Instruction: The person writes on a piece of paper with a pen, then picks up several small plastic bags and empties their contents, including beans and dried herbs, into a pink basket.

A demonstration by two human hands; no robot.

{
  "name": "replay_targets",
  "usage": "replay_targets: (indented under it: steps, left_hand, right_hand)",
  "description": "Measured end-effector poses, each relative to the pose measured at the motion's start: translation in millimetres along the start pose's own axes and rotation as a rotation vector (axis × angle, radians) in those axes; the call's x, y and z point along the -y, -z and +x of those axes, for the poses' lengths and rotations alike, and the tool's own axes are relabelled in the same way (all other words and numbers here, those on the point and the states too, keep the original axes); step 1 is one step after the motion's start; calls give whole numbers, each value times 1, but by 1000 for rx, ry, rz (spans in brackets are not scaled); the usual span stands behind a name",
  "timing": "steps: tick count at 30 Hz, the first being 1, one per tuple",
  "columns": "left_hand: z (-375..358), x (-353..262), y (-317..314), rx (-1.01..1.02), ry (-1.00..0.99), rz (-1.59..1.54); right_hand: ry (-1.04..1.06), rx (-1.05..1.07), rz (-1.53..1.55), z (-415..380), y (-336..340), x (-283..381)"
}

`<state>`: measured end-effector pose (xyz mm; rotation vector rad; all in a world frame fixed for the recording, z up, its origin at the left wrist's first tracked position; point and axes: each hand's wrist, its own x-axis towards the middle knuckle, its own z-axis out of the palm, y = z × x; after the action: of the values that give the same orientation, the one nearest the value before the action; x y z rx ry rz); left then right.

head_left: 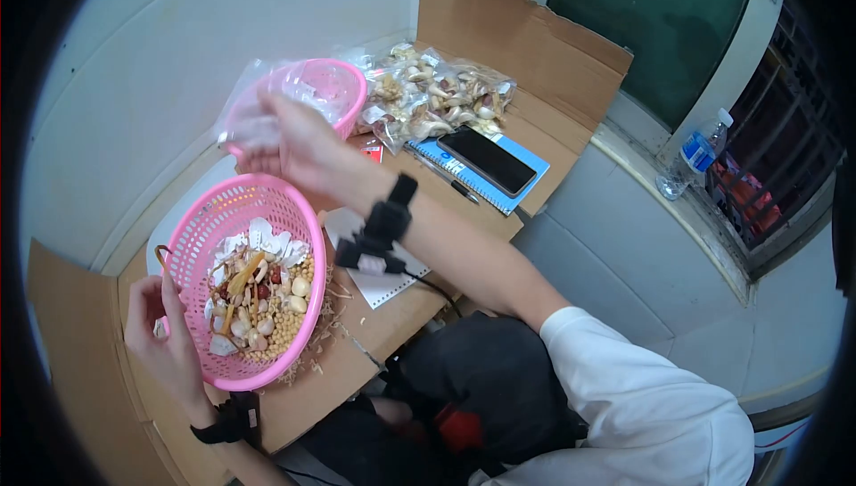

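My left hand is at the left rim of a pink perforated basket, fingers curled around a thin brown dried root that sticks up past them. A small pale piece shows lower among these fingers. Inside the basket lie beige beans, white flaky slices, dark red dates, yellowish dried strips and pale round pieces. My right hand reaches to a second pink basket behind, thumb and fingers apart, slightly blurred, overlapping clear plastic bags there.
Filled clear packets are piled at the back on cardboard. A phone lies on a blue notebook, beside a pen. White punched paper and shreds surround the front basket. A water bottle stands on the windowsill.
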<state>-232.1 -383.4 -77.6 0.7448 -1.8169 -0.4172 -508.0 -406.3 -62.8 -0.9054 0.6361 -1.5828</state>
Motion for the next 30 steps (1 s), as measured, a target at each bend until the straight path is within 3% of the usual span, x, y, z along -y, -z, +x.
replay_targets:
  steps: [2,4,6,7,11,14,16,19,22,23,25,26,28,29,30]
  left_hand:
    - [3,-4,-2,5,42,143]
    - [3,-2,-4,16,49,165]
    - [2,2,-1,19,74,200]
    - [2,4,-2,22,82,214]
    - [1,7,-3,77,105,207]
    - [2,9,-2,82,98,255]
    - [3,10,-1,66,94,270]
    - [4,10,2,67,84,303]
    - [4,15,4,91,71,312]
    - [5,15,4,95,59,300]
    - [6,9,3,72,47,297]
    - [6,7,2,52,40,297]
    - [5,8,1,46,39,281]
    - [5,9,1,48,42,266]
    - [5,10,1,45,40,273]
  right_hand:
    - [-117,-195,232,4,-2,22]
    - [-115,-111,310,3,8,27]
    - [-213,32,241,-7,13,28]
    - [-152,111,97,-18,15,29]
    - [-57,45,78,-18,31,37]
    - [-83,35,-37,-12,38,46]
    - [-208,23,-150,-28,43,62]
    - [-8,-223,-731,-52,66,106]
    - [275,-654,-1478,-55,135,143]
    - [275,-656,-1481,-60,153,144]
    - [101,-988,-2130,-61,184,142]
    - [111,-988,-2128,-64,196,141]
    - [-46,-744,-2151,-68,220,135]
    - [121,-747,-2129,-66,225,132]
    - [127,-744,-2124,-61,230,137]
